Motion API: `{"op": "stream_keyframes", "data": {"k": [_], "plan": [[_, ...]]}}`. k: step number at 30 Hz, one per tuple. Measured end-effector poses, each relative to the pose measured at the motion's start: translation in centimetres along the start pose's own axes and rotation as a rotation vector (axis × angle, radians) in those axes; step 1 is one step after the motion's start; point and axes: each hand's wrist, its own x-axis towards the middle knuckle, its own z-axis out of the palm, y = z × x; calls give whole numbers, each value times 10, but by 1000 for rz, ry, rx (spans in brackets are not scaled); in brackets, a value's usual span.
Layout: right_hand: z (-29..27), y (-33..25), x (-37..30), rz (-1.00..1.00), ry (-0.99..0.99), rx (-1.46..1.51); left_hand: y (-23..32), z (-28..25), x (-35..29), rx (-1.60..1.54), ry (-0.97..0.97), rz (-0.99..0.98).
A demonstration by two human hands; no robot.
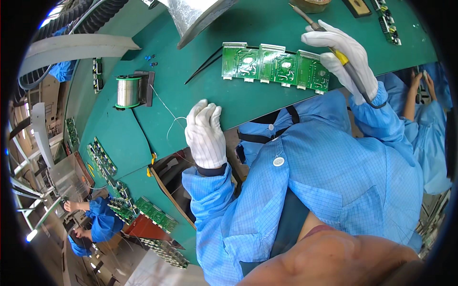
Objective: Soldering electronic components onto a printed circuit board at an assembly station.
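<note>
- The right hand (344,59), in a white knit glove, grips a soldering iron (329,43) by its yellow-banded handle, tip raised beyond the boards.
- The left hand (205,133), gloved alike, lies flat and empty on the green mat (200,100), a thin solder wire (167,112) beside it.
- A row of green circuit boards (274,66) lies between the hands.
- The wire runs from a metal solder spool (127,92).

No packages, signs or screens appear on the green bench. The only label-like item is a small round white tag (278,161) on the chest of the blue coat (334,181), below the bench edge; any print on it is too small to tell.
</note>
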Motion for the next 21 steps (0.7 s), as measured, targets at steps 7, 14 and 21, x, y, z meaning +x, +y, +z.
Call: {"op": "stream_keyframes", "data": {"k": [7, 14, 21], "plan": [[10, -31, -7, 163, 170, 149, 6, -21, -6, 203, -127, 142], [15, -45, -11, 398, 91, 545, -13, -16, -24, 23, -12, 289], [19, -37, -29, 485, 209, 446, 22, -31, -7, 290, 70, -132]]}}
